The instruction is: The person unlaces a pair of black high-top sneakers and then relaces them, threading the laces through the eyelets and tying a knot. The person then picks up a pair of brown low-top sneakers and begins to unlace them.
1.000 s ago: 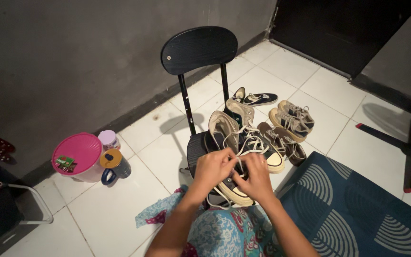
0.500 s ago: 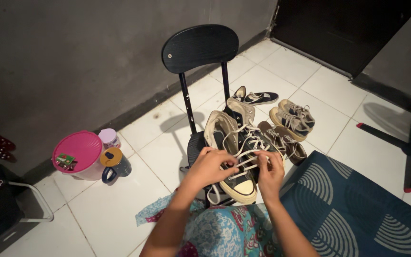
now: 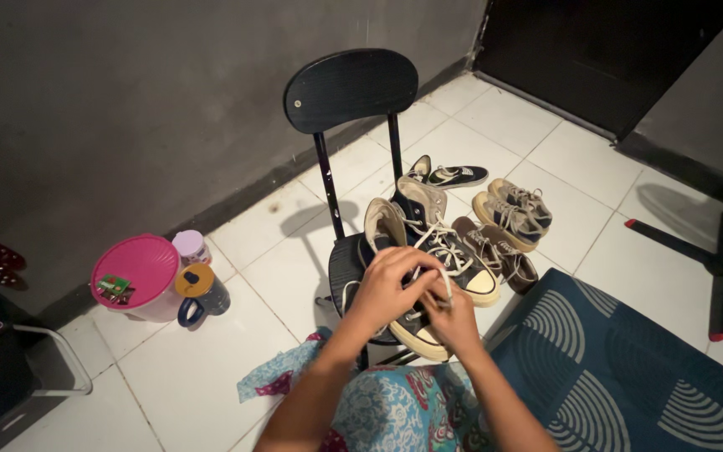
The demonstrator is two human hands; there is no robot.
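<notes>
Lacing step: left hand (image 3: 391, 280) and right hand (image 3: 449, 318) pinch white lace (image 3: 433, 251) over near sneaker (image 3: 412, 322) on black chair (image 3: 353, 268). Next move likely needs steady tension through eyelets.

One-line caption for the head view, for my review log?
Both hands, left hand and right hand, work the white laces of a dark high-top sneaker on a black chair.

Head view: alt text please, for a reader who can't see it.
Both hands, left hand and right hand, work the white laces of a dark high-top sneaker on a black chair. More shoes lie on the white tiled floor beyond.
</notes>
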